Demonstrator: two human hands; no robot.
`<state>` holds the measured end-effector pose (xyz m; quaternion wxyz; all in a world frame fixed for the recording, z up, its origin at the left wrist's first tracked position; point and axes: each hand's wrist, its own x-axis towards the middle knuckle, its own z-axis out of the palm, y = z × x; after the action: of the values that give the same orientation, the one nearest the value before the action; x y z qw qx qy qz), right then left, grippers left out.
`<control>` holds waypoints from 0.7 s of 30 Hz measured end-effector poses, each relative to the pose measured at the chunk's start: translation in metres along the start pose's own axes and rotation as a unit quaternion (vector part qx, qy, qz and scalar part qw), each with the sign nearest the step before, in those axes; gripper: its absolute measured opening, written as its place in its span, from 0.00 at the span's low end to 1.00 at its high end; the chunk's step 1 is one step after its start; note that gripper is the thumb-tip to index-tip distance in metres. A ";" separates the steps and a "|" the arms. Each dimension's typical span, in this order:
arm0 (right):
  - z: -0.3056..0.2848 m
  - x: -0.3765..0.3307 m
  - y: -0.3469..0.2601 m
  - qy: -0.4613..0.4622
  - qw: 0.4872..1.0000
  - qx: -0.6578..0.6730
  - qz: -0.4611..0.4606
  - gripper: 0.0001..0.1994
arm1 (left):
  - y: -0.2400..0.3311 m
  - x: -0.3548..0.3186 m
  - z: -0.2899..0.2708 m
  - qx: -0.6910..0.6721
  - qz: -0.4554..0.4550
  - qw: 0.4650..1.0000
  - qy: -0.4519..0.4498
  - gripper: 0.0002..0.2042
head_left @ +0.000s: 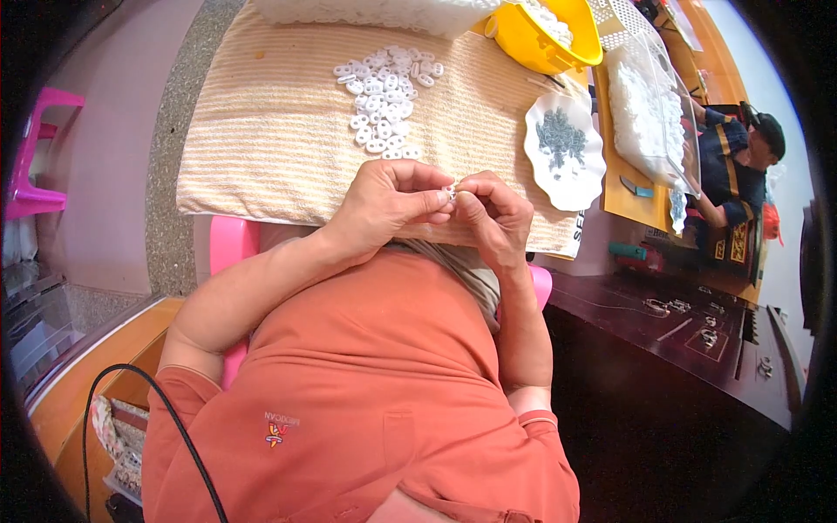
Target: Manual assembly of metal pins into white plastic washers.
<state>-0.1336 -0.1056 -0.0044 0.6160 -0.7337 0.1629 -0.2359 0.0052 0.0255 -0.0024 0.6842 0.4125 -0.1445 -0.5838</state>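
Close to the near edge of a striped towel-covered table, my left hand and my right hand meet fingertip to fingertip. Between them is a small white plastic piece, pinched by the thumb and fingers of both; its details are mostly covered. Beyond my left hand lies a loose pile of white oval plastic pieces with two holes. To the right of my right hand sits a white scalloped plate bearing a heap of tiny dark grey parts.
At the far edge stand a clear container of white pieces and a yellow bowl with white parts inside. A clear bin full of white pieces is on the right, near another person. A black cable loops at lower left.
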 end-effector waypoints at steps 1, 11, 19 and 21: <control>0.000 0.000 0.000 0.000 1.000 0.000 0.000 0.02 | 0.001 0.000 0.001 0.004 -0.001 1.000 0.005 0.10; 0.004 -0.001 -0.002 0.008 1.000 -0.003 0.022 0.02 | 0.000 -0.001 0.001 0.016 0.005 1.000 0.013 0.10; 0.009 0.000 -0.010 0.006 0.999 0.021 0.047 0.03 | -0.002 -0.004 0.004 0.007 0.011 1.000 0.026 0.10; 0.008 0.000 -0.011 -0.008 0.999 0.007 0.044 0.03 | -0.002 -0.004 0.005 0.008 0.010 0.999 0.030 0.10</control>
<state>-0.1299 -0.0972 0.0050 0.6323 -0.7231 0.1887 -0.2039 0.0000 0.0273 0.0003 0.6908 0.4340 -0.1333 -0.5628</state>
